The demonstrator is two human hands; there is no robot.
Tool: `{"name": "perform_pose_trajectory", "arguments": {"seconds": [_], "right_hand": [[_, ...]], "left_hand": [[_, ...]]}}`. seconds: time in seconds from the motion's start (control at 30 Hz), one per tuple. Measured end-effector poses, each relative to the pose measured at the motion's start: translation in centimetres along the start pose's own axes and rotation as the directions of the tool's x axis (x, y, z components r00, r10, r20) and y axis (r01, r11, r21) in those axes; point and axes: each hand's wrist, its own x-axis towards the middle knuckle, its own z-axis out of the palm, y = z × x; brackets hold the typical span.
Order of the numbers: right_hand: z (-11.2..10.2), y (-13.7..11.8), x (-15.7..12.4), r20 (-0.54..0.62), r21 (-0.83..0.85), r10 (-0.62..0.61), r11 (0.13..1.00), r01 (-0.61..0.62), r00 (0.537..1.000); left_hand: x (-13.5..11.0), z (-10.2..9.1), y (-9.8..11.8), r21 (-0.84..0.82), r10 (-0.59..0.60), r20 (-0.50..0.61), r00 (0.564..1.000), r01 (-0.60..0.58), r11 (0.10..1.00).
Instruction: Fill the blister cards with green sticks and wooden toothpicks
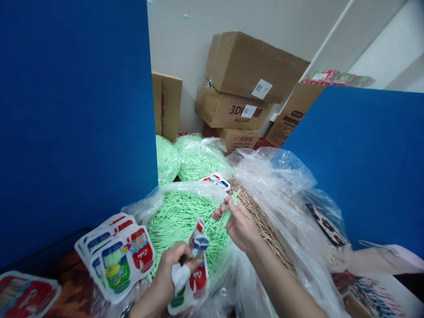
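Observation:
My left hand (167,274) grips a printed red, white and blue pouch (195,269), holding its top open with the fingers. My right hand (236,223) pinches a small bunch of pale green sticks (231,207) just above and to the right of the pouch. Directly behind both hands lies an open clear plastic bag heaped with green sticks (180,216). A fanned stack of the same printed pouches (114,254) rests to the left of my left hand.
Blue partition boards stand at left (76,119) and right (364,159). Two more bags of green sticks (195,157) sit further back. A clear bag of brown sticks (265,221) lies under my right forearm. Cardboard boxes (245,88) are stacked against the wall.

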Motion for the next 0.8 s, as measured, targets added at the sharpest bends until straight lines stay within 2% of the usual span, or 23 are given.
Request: {"name": "perform_pose_trajectory", "arguments": {"seconds": [0.13, 0.27, 0.4, 0.57, 0.67, 0.73, 0.8], "right_hand": [[2.7, -0.4, -1.8, 0.085, 0.045, -0.165, 0.986, 0.161, 0.983], [4.0, 0.8, -2.9, 0.181, 0.004, -0.290, 0.956, 0.294, 0.940], [4.2, 2.1, -3.0, 0.230, -0.107, -0.334, 0.925, 0.365, 0.914], [4.1, 2.1, -3.3, 0.236, -0.248, -0.312, 0.897, 0.367, 0.920], [3.9, 1.9, -3.6, 0.175, -0.339, -0.269, 0.887, 0.314, 0.947], [3.8, 2.0, -3.5, 0.080, -0.336, -0.238, 0.908, 0.251, 0.968], [3.7, 2.1, -3.4, -0.016, -0.292, -0.205, 0.937, 0.192, 0.979]], "left_hand": [[0.6, 0.1, 0.9, 0.037, 0.050, -0.037, 0.998, -0.049, 0.998], [0.8, 0.4, 1.3, 0.051, 0.092, -0.071, 0.993, -0.089, 0.995], [0.8, 0.6, 1.5, 0.080, 0.136, -0.092, 0.986, -0.129, 0.988], [0.7, 0.2, 1.6, 0.141, 0.226, -0.117, 0.967, -0.209, 0.968], [0.8, -0.1, 1.2, 0.234, 0.379, -0.116, 0.918, -0.346, 0.909], [0.9, -0.3, 0.7, 0.296, 0.523, -0.092, 0.848, -0.478, 0.827], [1.1, -0.3, 0.2, 0.341, 0.610, -0.055, 0.791, -0.559, 0.756]]}}
